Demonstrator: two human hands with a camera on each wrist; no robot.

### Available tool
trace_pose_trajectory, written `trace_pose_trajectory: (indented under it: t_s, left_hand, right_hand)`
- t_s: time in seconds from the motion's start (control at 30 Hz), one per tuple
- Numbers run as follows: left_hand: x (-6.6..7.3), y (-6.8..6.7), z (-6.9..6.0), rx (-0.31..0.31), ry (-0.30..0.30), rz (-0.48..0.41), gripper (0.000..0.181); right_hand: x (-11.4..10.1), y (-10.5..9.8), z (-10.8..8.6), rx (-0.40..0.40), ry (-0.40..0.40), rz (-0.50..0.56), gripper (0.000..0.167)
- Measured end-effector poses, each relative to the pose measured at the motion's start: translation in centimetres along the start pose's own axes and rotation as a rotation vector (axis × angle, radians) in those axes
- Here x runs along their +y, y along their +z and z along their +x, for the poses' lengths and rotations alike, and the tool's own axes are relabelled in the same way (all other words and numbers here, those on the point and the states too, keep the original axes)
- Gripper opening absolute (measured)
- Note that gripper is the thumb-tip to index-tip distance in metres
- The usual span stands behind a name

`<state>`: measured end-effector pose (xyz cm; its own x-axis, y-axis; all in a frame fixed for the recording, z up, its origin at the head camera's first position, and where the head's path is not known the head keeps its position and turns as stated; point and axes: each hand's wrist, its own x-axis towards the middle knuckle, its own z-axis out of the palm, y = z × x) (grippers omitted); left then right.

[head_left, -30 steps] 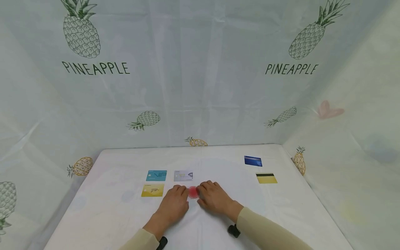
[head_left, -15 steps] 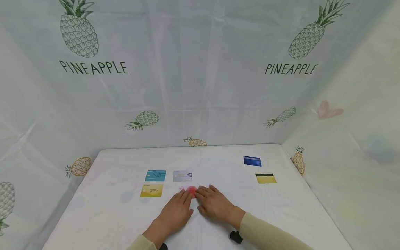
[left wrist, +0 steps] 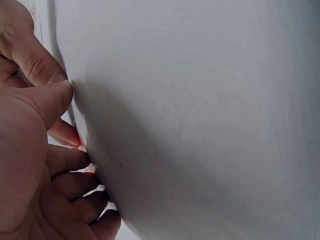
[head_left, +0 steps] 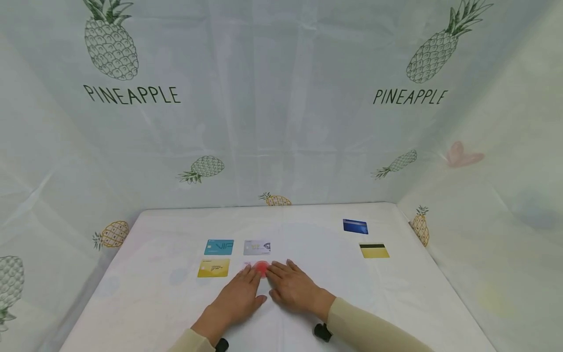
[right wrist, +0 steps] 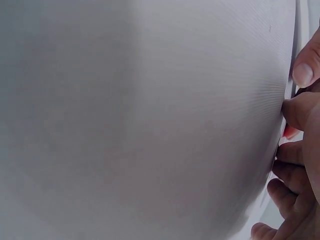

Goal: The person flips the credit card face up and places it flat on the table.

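On the white table lies a flat light card with a round red patch (head_left: 262, 268), mostly covered by fingers; a bit of pink lettering shows at its left. My left hand (head_left: 237, 295) presses on it with extended fingers, the thumb spread to the side. From the other side my right hand (head_left: 295, 289) rests its fingertips on or beside the red patch. In the wrist views, the left hand (left wrist: 47, 165) and right hand (right wrist: 300, 165) touch the surface, with bits of red between the fingers. Just beyond the fingers lies a silver-grey card (head_left: 257, 247).
A teal VIP card (head_left: 219, 247) and a gold card (head_left: 213, 268) lie left of the hands. Farther right are a blue card (head_left: 355, 226) and a yellow card with a black stripe (head_left: 374, 251). Pineapple-printed cloth (head_left: 281, 122) hangs behind the table.
Both hands have shifted left, and the red patch has slid left with them, under the silver-grey card's near edge side. My left fingers have straightened, and pink lettering has come into sight.
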<state>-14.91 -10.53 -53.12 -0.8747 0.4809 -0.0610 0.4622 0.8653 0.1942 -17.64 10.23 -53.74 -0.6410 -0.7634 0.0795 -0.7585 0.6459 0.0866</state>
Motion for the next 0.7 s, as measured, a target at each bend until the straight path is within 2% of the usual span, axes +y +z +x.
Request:
trace_pose_trajectory:
  t_s: [0.23, 0.4, 0.7]
  left_hand:
    - [-0.18, -0.56, -0.06, -0.029, -0.02, -0.02, 0.075]
    - [-0.28, -0.62, -0.06, -0.042, -0.031, -0.038, 0.077]
    - [-0.62, -0.29, -0.14, -0.029, -0.019, -0.073, 0.079]
  right_hand:
    - [0.03, -0.24, 0.56, 0.01, -0.015, -0.019, 0.054]
    - [0.0, -0.2, 0.83, -0.011, -0.002, -0.006, 0.054]
    - [-0.14, -0.21, 0.69, -0.024, 0.014, 0.027, 0.055]
